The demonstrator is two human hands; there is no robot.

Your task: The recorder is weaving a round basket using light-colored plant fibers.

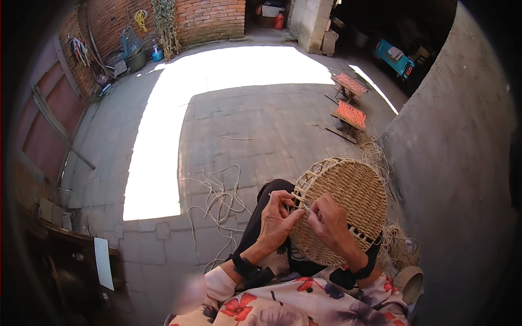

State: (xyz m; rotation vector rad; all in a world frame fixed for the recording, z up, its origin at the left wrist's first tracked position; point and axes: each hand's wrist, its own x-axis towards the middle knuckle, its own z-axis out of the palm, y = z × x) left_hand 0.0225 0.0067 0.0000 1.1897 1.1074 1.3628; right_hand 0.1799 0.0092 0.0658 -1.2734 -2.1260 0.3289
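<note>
A round, tan woven basket (350, 190) of twisted cord rests tilted on my lap, its flat face toward me and an open lattice round its far rim. At the basket's left edge my left hand (276, 221) is closed, thumb and fingers pinched on the cord at the rim. My right hand (328, 221) lies over the woven face close beside it, its fingertips pinched together on the cord too. Both sets of fingertips nearly meet, and the strand between them is small and partly hidden.
Loose pale cord trails over the paving left of my knee. More cord lies heaped (399, 249) by the wall at right, near a tan, round-rimmed object (409, 282). Two low stools with orange woven seats (350, 115) stand ahead. A dark wooden cabinet (70, 255) is at left.
</note>
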